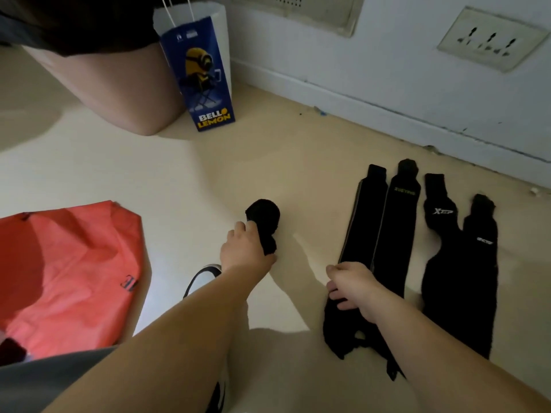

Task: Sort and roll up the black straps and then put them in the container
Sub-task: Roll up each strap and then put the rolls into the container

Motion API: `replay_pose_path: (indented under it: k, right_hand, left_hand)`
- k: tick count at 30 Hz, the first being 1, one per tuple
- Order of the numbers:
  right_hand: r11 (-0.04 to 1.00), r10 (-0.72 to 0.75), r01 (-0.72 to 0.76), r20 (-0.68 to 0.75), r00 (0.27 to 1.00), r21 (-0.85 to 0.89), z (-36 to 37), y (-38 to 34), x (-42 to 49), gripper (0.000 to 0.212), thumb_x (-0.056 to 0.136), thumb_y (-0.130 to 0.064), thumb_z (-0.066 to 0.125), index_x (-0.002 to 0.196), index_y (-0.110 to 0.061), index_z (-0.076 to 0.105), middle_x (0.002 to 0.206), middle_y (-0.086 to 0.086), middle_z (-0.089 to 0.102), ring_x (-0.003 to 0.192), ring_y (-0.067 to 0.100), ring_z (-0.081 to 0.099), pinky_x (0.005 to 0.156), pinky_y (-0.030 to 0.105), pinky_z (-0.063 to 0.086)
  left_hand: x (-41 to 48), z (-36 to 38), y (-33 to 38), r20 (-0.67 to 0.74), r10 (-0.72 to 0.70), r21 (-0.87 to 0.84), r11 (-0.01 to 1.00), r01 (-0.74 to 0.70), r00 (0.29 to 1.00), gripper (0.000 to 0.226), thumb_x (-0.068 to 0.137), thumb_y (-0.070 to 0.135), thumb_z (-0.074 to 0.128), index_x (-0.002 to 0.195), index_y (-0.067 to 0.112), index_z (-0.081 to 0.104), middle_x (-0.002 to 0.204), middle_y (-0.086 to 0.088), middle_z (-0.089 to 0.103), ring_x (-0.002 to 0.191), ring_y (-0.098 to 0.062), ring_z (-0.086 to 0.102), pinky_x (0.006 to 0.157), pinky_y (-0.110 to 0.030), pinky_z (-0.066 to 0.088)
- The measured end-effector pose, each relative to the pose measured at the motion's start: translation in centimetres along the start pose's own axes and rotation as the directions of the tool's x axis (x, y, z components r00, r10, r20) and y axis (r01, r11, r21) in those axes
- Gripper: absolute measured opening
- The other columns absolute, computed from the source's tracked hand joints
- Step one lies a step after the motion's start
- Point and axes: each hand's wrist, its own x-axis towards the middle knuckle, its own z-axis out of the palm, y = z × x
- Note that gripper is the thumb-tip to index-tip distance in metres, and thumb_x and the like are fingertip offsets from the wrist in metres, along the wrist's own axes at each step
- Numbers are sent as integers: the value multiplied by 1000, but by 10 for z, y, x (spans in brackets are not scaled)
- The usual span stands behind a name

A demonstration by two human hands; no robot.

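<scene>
Left of the flat straps (396, 222), left hand (247, 248) grips a rolled strap (264, 214); right hand (353, 287) clasps their near end, lengths stretching ahead

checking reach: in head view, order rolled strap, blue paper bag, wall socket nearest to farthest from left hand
1. rolled strap, held in the left hand
2. blue paper bag, ahead on floor
3. wall socket, far right on wall

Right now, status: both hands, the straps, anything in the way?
Left hand grips rolled strap. Right hand grips near end of leftmost flat strap. Three other flat straps lie beside it. Nothing blocks either hand.
</scene>
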Motion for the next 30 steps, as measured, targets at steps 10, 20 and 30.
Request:
replay_pose_path:
  k: [10, 20, 30]
  right_hand:
    - [993, -15, 0, -128, 992, -115, -15, 47, 4, 26, 110, -29, 49, 125, -15, 65, 104, 2, 66, 92, 16, 61, 87, 33, 54]
    - [996, 42, -41, 9, 999, -74, -31, 102, 19, 51, 110, -22, 45, 160, -19, 41, 155, 6, 51, 121, 19, 51, 98, 23, 38]
    - [996, 90, -90, 2, 996, -4, -48, 105, 40, 53, 110, -18, 42, 163, -16, 36, 161, 10, 44, 143, 29, 47, 112, 29, 39]
  left_hand:
    - [-29, 26, 61, 194, 306, -192, 944, -270, 932, 31, 102, 33, 57, 129, 17, 59, 129, -4, 60, 109, -27, 63, 88, -36, 54]
    - [-51, 108, 97, 429, -61, -449, 851, 272, 901, 58, 88, 30, 81, 138, 14, 56, 112, -2, 67, 107, -24, 66, 100, -36, 56]
    - [-49, 116, 145, 595, -12, -553, 720, 420, 804, 26, 97, 24, 74, 118, 9, 72, 100, -6, 73, 91, -23, 73, 75, -27, 63]
